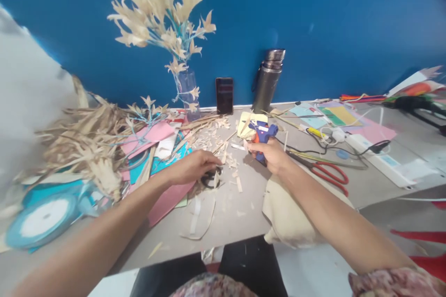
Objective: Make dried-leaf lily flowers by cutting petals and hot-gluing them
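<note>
My left hand [193, 166] reaches over the middle of the table with its fingers curled together, right above a black loop-handled tool [210, 179] that looks like scissors. Whether the fingertips grip it or a scrap is hidden. My right hand [270, 152] is closed around a blue and orange glue gun [265, 132], which stands by a pale yellow piece [248, 123]. Pale dried husk scraps [212, 141] lie scattered between and beyond both hands. Under my right forearm is a cream cloth [292, 216].
Behind stand a vase [188, 86] of husk flowers [156, 14], a phone [224, 96] and a steel flask [268, 83] against the blue wall. At left are piled husks [90, 134] and a ribbon roll [43, 218]. Red-handled scissors [331, 174] and a power strip [379, 160] lie right.
</note>
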`<state>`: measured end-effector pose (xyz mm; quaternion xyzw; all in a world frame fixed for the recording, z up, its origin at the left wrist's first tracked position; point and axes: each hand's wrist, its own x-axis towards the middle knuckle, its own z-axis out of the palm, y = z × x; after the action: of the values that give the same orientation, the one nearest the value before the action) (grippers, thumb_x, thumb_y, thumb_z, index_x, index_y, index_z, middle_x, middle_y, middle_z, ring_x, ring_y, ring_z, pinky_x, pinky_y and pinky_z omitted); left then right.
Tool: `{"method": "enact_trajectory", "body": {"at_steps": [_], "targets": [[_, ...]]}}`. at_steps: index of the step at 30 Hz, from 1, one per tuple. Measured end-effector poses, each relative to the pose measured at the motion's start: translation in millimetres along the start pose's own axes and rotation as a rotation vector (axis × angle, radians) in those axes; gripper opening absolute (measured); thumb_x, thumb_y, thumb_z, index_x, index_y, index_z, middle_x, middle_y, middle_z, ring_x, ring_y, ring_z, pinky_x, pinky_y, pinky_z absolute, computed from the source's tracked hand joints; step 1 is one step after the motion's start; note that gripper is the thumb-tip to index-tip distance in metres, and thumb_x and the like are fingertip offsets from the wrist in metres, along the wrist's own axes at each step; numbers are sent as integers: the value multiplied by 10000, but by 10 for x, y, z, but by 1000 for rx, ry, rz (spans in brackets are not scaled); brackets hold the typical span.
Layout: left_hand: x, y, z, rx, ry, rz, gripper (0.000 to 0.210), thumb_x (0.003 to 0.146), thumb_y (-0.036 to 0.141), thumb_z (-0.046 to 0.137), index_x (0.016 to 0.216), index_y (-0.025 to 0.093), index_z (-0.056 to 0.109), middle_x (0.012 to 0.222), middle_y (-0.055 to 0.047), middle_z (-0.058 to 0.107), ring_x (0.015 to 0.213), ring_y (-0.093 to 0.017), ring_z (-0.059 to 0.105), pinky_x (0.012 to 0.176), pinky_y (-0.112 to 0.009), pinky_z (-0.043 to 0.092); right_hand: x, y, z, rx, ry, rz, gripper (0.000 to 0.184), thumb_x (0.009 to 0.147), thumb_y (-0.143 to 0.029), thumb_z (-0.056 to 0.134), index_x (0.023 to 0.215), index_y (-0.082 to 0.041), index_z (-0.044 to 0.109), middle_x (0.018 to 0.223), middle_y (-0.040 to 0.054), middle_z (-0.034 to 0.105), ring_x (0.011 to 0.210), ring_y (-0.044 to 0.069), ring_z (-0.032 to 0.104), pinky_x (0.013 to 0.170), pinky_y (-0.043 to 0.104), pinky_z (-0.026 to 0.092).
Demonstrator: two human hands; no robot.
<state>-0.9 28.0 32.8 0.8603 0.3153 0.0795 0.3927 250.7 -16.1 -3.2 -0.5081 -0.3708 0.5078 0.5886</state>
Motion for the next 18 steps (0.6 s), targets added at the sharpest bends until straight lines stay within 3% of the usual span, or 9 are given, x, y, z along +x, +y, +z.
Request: {"method": "enact_trajectory", "body": {"at_steps": [3, 7, 10, 12, 14, 18], "targets": [[8, -20, -54, 51, 118, -73, 310, 834, 273, 560, 1062, 204, 758, 973, -48, 769, 773, -181, 673, 690, -245, 471, -5, 22, -3, 8, 18, 5, 312, 540, -213, 805, 778, -193, 604, 642, -34, 630, 549, 112, 497, 532, 258, 373], [9, 118, -107, -27, 422, -142, 248, 827, 294, 574, 662, 188, 725, 558, -9, 641, 493, -133, 519, 492, -240, 361, -22, 6, 24, 71, -25, -20, 297, 568, -206, 807, 770, -193, 589, 661, -36, 620, 563, 107, 497, 551, 255, 373], [80, 266, 51, -262, 554, -147, 167, 772, 304, 672, 657, 192, 718, 570, 0, 638, 489, -122, 505, 484, -232, 365, -49, -29, 74, 104, -64, -26, 284, 597, -206, 807, 769, -196, 582, 678, -38, 610, 588, 113, 516, 560, 252, 375], [177, 350, 225, -462, 534, -126, 102, 693, 271, 756, 746, 186, 740, 711, -27, 706, 586, -144, 590, 555, -238, 440, -73, -43, 111, 108, -70, -24, 280, 610, -221, 812, 765, -196, 580, 680, -38, 607, 583, 114, 518, 564, 257, 382], [294, 408, 395, -683, 480, -124, 191, 650, 265, 796, 804, 172, 731, 782, -44, 718, 633, -152, 625, 588, -248, 474, -101, -44, 141, 100, -65, -31, 279, 617, -235, 817, 769, -195, 586, 674, -40, 605, 570, 112, 515, 570, 262, 391], [482, 460, 595, -932, 483, -172, 188, 649, 254, 802, 738, 151, 673, 687, -34, 685, 596, -124, 600, 578, -233, 461, -154, -30, 174, 112, -54, -31, 280, 623, -249, 821, 788, -192, 602, 687, -30, 615, 589, 119, 530, 577, 259, 398]]}}
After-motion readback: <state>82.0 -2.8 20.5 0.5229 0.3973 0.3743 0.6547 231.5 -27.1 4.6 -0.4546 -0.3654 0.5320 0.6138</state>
